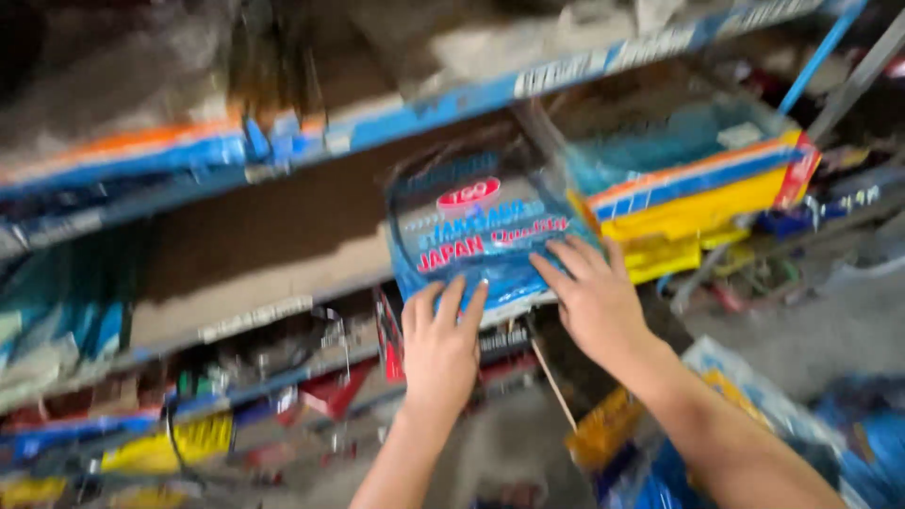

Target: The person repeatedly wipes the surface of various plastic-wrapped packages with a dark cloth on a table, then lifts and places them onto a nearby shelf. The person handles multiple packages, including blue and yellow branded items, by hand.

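Two bare hands of yours reach up from the bottom of the view toward a metal shelf rack. Nearest to you, at lower right beside your right forearm, lies a heap of blue and yellow plastic packets (754, 415), blurred. Your left hand (441, 344) has its fingers spread flat, fingertips pressed against the lower edge of a flat blue plastic packet (476, 231); the hand is not clenched, and whether the thumb hooks under the packet you cannot tell. Your right hand (594, 297) is likewise flat, fingers fanned over the packet's lower right corner, touching it from the front. The packet has red and white print and what looks like a dark ring inside it, and it stands tilted on the middle shelf (245, 311), its bottom edge at the shelf's front lip. Just to the right of the packet, a stack of yellow, blue and orange packets (688, 203) leans on the same level, nearly touching it. Below the shelf lip, small red and dark items (330, 386) hang or lie, too blurred to tell apart. Farther up, the blue-edged upper shelf (424, 118) carries dusty, greyish bundles (123, 85).
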